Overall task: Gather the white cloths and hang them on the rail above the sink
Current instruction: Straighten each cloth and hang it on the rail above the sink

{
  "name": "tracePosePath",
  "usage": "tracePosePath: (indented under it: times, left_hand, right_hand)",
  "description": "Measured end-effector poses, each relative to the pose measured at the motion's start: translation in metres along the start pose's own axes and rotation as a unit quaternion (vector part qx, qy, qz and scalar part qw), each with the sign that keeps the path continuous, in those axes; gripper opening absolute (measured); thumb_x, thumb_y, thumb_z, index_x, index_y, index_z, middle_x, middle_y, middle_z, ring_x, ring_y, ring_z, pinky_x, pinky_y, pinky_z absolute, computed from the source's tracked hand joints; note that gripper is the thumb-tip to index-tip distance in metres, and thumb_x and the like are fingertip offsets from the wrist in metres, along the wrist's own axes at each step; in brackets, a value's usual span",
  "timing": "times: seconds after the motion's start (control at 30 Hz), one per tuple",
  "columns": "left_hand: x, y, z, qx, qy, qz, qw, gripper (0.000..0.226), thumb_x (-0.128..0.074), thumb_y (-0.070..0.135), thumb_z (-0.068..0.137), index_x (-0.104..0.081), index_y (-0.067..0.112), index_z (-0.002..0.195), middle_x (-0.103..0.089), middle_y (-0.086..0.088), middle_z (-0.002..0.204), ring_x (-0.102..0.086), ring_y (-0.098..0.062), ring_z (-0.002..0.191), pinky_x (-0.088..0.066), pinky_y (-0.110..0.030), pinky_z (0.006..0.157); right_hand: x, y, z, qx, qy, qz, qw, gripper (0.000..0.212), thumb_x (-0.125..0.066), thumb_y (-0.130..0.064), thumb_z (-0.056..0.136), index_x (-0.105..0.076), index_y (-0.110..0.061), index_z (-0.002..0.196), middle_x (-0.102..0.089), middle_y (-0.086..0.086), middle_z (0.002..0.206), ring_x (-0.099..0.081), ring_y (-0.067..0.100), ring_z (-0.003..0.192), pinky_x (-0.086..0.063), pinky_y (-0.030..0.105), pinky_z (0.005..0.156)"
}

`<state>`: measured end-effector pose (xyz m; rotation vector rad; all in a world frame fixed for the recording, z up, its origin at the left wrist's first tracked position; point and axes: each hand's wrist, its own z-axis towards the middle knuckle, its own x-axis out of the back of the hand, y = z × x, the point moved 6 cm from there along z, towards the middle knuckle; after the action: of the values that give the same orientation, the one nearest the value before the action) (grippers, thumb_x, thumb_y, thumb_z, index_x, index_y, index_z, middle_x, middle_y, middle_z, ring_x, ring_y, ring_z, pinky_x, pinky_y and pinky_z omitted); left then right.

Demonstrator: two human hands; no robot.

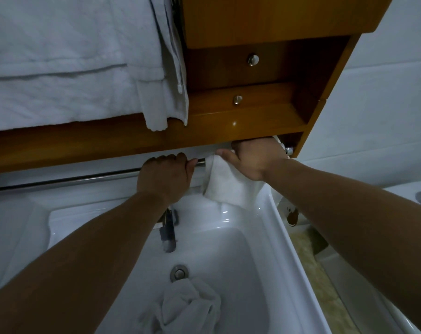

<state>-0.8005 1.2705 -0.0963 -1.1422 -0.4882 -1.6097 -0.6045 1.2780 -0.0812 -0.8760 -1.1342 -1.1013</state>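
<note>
1. Head view: the step in hand looks like settling the hanging cloth (pixel 226 186) on the rail (pixel 72 180), right of centre. Even both falls so it cannot slide off.
2. Left hand (pixel 164 175): fingers curled tight over the bare rail, just beside the cloth.
3. Right hand (pixel 252 160): thumb pressed on the cloth's front, fingers hooked over its top, tips hidden under the cabinet (pixel 252 126).
4. Second white cloth (pixel 183 307): crumpled in the sink (pixel 290 249), bottom centre, not yet hung.

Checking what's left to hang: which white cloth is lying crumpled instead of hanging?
The crumpled cloth in the sink basin, near the drain. The other small cloth drapes over the rail under the right hand.
</note>
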Motion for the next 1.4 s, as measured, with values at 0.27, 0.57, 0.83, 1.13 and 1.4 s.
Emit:
tracePosePath:
  times: [0.27,0.57,0.83,1.13,1.4]
  left_hand:
    - [0.014,0.002,-0.014,0.017,-0.101,-0.028,0.994,0.054,-0.02,0.04,0.101,-0.065,0.012,0.108,-0.069,-0.01,0.096,-0.063,-0.031,0.087,-0.047,-0.042,0.083]
    - [0.058,0.029,-0.048,-0.006,-0.073,-0.115,0.991,0.054,-0.031,0.044,0.099,-0.051,0.012,0.137,-0.054,-0.013,0.139,-0.047,-0.031,0.131,-0.035,-0.049,0.109]
    - [0.046,0.029,-0.104,0.01,-0.148,-0.132,0.98,0.056,-0.03,0.046,0.098,-0.054,0.01,0.134,-0.056,-0.014,0.137,-0.049,-0.032,0.13,-0.041,-0.051,0.105]
    - [-0.007,0.034,-0.207,0.018,-0.253,-0.13,0.959,0.049,-0.037,0.043,0.095,-0.064,0.011,0.12,-0.067,-0.009,0.12,-0.059,-0.028,0.116,-0.049,-0.044,0.097]
    - [-0.079,0.026,-0.283,0.108,-0.414,-0.086,0.9,0.064,-0.024,0.059,0.095,-0.047,0.018,0.138,-0.052,-0.004,0.139,-0.044,-0.024,0.13,-0.039,-0.04,0.104]
  right_hand:
    - [0.015,-0.004,-0.022,-0.076,-0.017,-0.024,0.997,0.07,-0.013,-0.075,0.092,-0.063,-0.027,0.104,-0.068,0.005,0.102,-0.058,0.032,0.111,-0.034,0.052,0.105]
    - [-0.002,-0.012,-0.027,-0.093,-0.079,-0.017,0.992,0.072,-0.011,-0.072,0.093,-0.044,-0.025,0.137,-0.055,0.01,0.137,-0.044,0.034,0.132,-0.02,0.058,0.114]
    - [0.011,-0.021,-0.029,-0.092,-0.006,-0.009,0.996,0.064,-0.019,-0.068,0.097,-0.053,-0.02,0.121,-0.064,0.013,0.119,-0.053,0.036,0.118,-0.03,0.056,0.109]
    - [-0.038,-0.077,-0.113,0.151,0.175,0.09,0.969,0.032,-0.056,-0.027,0.092,-0.068,-0.006,0.113,-0.065,0.013,0.111,-0.057,0.031,0.101,-0.04,0.046,0.101]
    - [-0.194,-0.116,-0.184,0.001,-0.238,0.158,0.958,0.03,-0.046,-0.025,0.096,-0.06,-0.016,0.121,-0.062,0.007,0.111,-0.062,0.03,0.099,-0.049,0.036,0.08]
